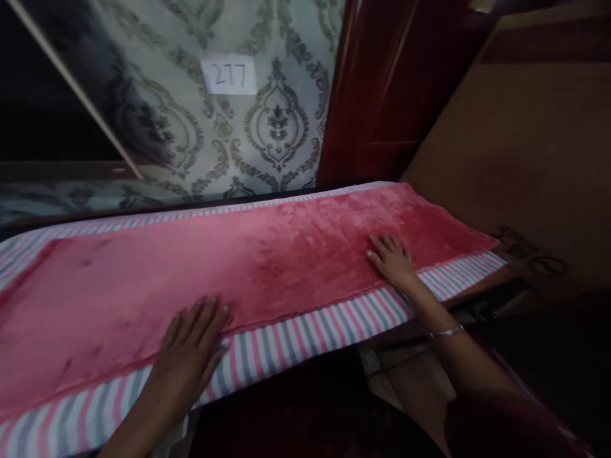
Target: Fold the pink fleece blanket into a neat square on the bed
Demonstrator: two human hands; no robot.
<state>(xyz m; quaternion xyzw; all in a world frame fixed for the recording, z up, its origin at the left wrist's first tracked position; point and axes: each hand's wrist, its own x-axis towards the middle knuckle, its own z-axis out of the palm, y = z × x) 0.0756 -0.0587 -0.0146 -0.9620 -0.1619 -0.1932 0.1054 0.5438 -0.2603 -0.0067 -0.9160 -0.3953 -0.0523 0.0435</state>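
A long pink-red plush cloth (305, 254) lies spread over a white sheet with pink and grey stripes (291, 346). My left hand (193, 343) rests flat on the cloth's near edge, fingers stretched out, with the thumb side over the striped border. Farther right, my right hand (394, 261) lies on the plush surface with its fingers spread. Neither hand grips anything. Around the right hand the pile looks darker and brushed, while the left stretch looks paler and smoother with a few dark dents.
Behind stands a patterned wall (277, 127) bearing a paper marked 277 (229, 75). A dark red wooden panel (377, 89) rises at the back. A large cardboard box (525, 152) borders the right end. A dark framed panel (52, 95) is at upper left.
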